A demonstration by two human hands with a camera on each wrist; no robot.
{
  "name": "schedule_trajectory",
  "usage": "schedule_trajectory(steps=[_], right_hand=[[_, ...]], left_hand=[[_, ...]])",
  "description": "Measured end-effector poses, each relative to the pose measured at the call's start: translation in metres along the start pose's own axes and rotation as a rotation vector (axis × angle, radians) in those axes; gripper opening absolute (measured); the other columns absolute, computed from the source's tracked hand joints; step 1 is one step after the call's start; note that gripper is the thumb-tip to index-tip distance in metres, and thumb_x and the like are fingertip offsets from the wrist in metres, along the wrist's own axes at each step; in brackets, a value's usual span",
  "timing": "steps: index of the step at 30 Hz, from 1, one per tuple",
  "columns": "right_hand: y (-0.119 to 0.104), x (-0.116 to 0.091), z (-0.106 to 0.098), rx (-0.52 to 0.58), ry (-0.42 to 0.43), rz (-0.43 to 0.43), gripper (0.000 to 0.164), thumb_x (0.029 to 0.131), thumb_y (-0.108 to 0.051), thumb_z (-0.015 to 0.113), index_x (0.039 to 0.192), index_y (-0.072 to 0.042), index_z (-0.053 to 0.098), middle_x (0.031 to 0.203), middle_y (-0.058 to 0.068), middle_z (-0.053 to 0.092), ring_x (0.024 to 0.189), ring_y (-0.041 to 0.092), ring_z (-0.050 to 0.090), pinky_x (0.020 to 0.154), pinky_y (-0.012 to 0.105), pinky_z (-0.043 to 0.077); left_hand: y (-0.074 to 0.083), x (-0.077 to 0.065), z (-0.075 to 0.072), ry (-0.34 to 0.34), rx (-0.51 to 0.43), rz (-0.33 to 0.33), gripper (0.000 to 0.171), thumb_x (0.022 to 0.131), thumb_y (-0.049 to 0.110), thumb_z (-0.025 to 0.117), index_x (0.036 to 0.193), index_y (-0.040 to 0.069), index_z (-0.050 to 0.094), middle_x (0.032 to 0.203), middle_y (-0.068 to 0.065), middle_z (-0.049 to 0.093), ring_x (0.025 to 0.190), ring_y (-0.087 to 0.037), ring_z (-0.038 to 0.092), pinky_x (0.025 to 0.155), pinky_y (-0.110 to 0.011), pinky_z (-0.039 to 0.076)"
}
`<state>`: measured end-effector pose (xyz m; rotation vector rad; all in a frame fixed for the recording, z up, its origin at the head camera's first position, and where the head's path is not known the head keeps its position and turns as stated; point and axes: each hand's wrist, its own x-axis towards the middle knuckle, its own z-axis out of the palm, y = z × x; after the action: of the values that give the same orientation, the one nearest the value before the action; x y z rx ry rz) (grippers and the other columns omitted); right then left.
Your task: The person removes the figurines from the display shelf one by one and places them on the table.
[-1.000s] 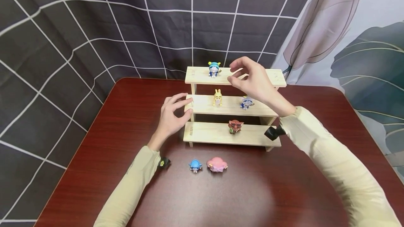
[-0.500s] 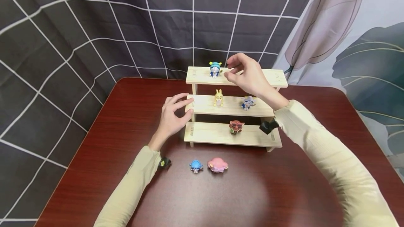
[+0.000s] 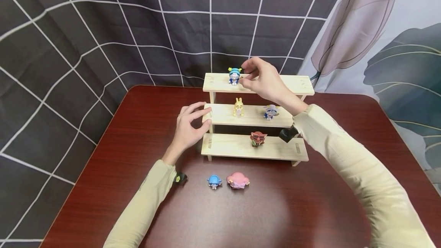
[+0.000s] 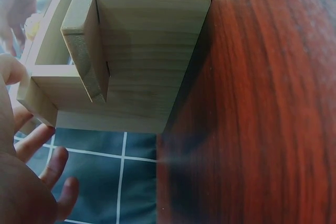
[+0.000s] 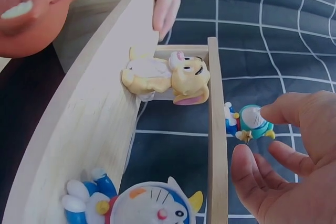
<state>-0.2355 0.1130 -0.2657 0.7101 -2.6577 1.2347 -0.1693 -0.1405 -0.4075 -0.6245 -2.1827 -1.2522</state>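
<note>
curving loosely, the right hand point(image 3: 263, 80) hovers beside the teal-hatted figurine point(image 3: 234, 76).

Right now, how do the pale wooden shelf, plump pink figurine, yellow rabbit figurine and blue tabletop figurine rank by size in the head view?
Wooden shelf
Pink figurine
Yellow rabbit and blue figurine: too alike to rank

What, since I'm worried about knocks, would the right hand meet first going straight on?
Most likely the teal-hatted figure on the top shelf, close beside the right hand; whether they touch is unclear.
</note>
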Motion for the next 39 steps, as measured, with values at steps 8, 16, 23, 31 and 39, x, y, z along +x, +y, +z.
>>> schedule_trajectory(steps=[8,16,23,31,39], right_hand=[[-0.002,0.007,0.003,-0.04,-0.03,0.009,0.038,0.086,-0.009,0.074,0.119,0.001,0.059,0.114,0.018,0.063,0.095,0.029,0.065,0.08,0.034,0.046],[-0.005,0.011,0.007,-0.057,-0.049,-0.017,0.04,0.087,-0.009,0.074,0.121,0.002,0.058,0.114,0.016,0.062,0.094,0.029,0.064,0.081,0.038,0.047],[-0.004,0.014,0.01,-0.056,-0.058,-0.013,0.038,0.087,-0.009,0.073,0.121,0.002,0.059,0.112,0.016,0.062,0.095,0.03,0.063,0.081,0.037,0.047],[-0.004,0.016,0.012,-0.057,-0.057,-0.017,0.035,0.089,-0.009,0.072,0.119,0.001,0.06,0.11,0.016,0.064,0.093,0.03,0.062,0.079,0.035,0.046],[-0.004,0.017,0.013,-0.06,-0.062,-0.008,0.032,0.089,-0.01,0.072,0.119,0.0,0.063,0.106,0.016,0.066,0.088,0.028,0.059,0.076,0.032,0.043]], left_hand=[[0.001,0.0,-0.001,-0.004,0.002,-0.002,0.033,0.082,0.012,0.075,0.115,0.006,0.077,0.126,-0.014,0.065,0.105,-0.037,0.053,0.084,-0.05,0.036],[0.001,0.001,-0.001,-0.002,0.009,-0.003,0.033,0.082,0.011,0.075,0.115,0.007,0.077,0.126,-0.012,0.066,0.105,-0.038,0.053,0.084,-0.051,0.036],[0.002,0.001,-0.001,-0.007,0.005,-0.006,0.034,0.082,0.012,0.075,0.115,0.006,0.077,0.126,-0.013,0.065,0.105,-0.041,0.053,0.085,-0.052,0.036],[0.002,0.001,0.0,0.0,0.005,-0.004,0.033,0.082,0.011,0.075,0.114,0.007,0.077,0.126,-0.012,0.066,0.105,-0.04,0.053,0.085,-0.052,0.036],[0.002,0.0,0.0,-0.002,0.017,-0.007,0.034,0.081,0.012,0.076,0.114,0.007,0.077,0.126,-0.011,0.066,0.106,-0.034,0.053,0.085,-0.051,0.037]])
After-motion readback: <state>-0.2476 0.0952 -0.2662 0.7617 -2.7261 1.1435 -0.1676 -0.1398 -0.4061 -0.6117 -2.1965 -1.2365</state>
